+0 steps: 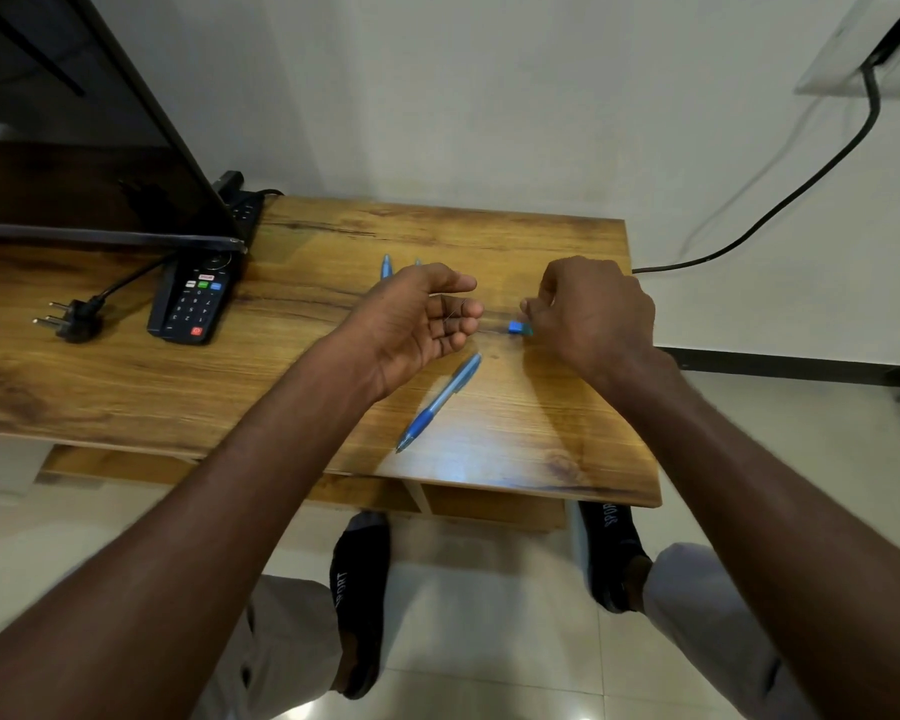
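Head view, one frame. Both hands are over the table (489,241), near its right end.

Left hand (427,319): palm turned inward, fingers loosely curled, thumb lying straight across the top. I see a thin pale line across the fingers (458,324), but I cannot tell whether it is a held thing, so the grip is undetermined.

Right hand (593,309): back toward me, fingers curled down, thumb and forefinger tips drawn together at its left edge. I cannot tell whether they pinch anything.

Blue piece (519,328): small, lying on the table just under the right hand's fingertips, between the two hands. Contact is unclear.

Pen (440,402): blue, flat on the table, diagonal, tip toward me, below and between the hands, touching neither.

Second pen (386,266): only its far end shows behind the left hand.

Remote (193,298) and plug (71,319) lie well to the left, under the screen (74,122).
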Motion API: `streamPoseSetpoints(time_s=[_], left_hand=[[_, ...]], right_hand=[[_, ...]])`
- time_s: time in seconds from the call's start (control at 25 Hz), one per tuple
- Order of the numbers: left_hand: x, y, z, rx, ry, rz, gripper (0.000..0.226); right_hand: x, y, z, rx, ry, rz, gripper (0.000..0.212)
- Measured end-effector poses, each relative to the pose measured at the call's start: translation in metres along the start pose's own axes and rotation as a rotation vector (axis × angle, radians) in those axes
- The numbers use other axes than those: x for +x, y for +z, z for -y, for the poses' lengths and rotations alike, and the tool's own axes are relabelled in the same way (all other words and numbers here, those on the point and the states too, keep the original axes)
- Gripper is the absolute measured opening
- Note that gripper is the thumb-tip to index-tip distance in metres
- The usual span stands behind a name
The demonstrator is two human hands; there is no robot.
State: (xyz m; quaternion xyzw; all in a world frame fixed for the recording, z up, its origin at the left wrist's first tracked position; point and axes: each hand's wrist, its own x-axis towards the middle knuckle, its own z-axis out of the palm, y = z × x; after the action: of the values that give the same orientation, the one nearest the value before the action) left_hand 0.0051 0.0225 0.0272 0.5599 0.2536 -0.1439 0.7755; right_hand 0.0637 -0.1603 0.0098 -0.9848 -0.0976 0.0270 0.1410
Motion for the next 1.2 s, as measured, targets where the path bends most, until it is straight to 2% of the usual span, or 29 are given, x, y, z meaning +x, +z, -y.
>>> streamPoseSetpoints(time_s=[0.08, 0.16, 0.24, 0.36, 0.56, 0.84, 1.0, 1.2], left_hand=[[0.0, 0.001, 0.0, 0.038, 0.014, -0.016, 0.041], [0.0, 0.002, 0.0, 0.067, 0.028, -0.024, 0.049], [-0.001, 0.001, -0.001, 0.077, 0.036, -0.024, 0.053], [-0.003, 0.002, -0.002, 0.086, 0.043, -0.024, 0.051], [-0.005, 0.006, -0.002, 0.124, 0.077, -0.046, 0.053], [-0.005, 0.006, -0.001, 0.144, 0.082, -0.039, 0.044], [-0.004, 0.001, 0.0, 0.155, 0.051, -0.017, 0.035], [-0.003, -0.002, 0.001, 0.098, 0.006, 0.001, 0.023]], right_hand=[[0.0, -0.006, 0.009, 0.339, -0.074, 0.007, 0.015], [-0.002, -0.014, 0.02, 0.709, -0.077, 0.118, 0.017], [-0.006, -0.019, 0.026, 0.889, -0.028, 0.235, 0.02], [-0.008, -0.021, 0.025, 0.944, 0.034, 0.338, 0.023], [-0.008, -0.019, 0.024, 0.952, 0.076, 0.389, 0.023], [-0.007, -0.015, 0.026, 0.996, 0.147, 0.37, 0.024], [-0.004, -0.02, 0.021, 1.092, 0.226, 0.351, 0.015], [0.0, -0.024, 0.016, 1.125, 0.255, 0.348, 0.013]])
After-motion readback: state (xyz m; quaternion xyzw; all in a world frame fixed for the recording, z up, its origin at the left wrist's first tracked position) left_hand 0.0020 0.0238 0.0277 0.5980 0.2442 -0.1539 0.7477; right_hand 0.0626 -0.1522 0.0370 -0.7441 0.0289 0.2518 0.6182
